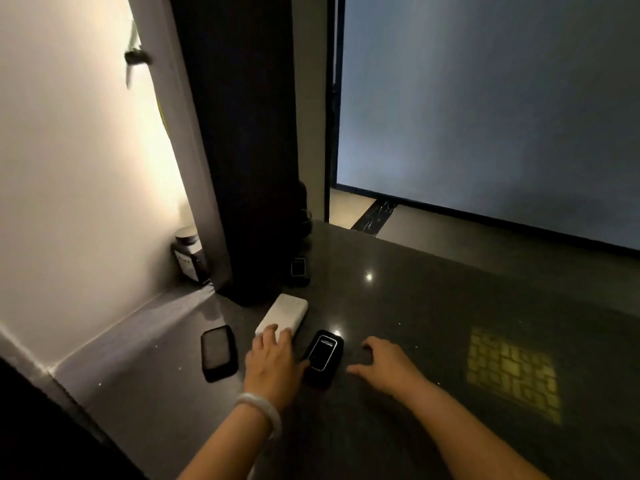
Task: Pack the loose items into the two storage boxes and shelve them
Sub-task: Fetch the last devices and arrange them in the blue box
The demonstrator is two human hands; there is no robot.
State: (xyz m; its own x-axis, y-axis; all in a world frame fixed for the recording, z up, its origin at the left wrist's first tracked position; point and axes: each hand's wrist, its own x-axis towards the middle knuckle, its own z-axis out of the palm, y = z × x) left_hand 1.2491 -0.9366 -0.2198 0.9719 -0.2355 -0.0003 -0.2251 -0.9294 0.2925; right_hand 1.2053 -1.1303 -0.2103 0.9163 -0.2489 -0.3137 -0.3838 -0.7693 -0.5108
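Note:
On the dark glossy counter (433, 306) lie a white power bank (285, 311), a black power bank with a lit screen (323, 355) and a flat black case or phone (218, 351). My left hand (273, 358), with a pale bangle on its wrist, rests its fingertips on the near end of the white power bank, and its thumb touches the black power bank's left side. To the right of the black power bank, my right hand (384, 362) rests on the counter with fingers loosely curled and nothing in it. No storage box is visible.
A tall black column (242, 150) stands behind the items, with a small dark device (298, 268) at its foot. A dark jar with a silver lid (188, 254) sits in the lit wall corner. A yellow patch of light (512, 372) falls on the counter's right side.

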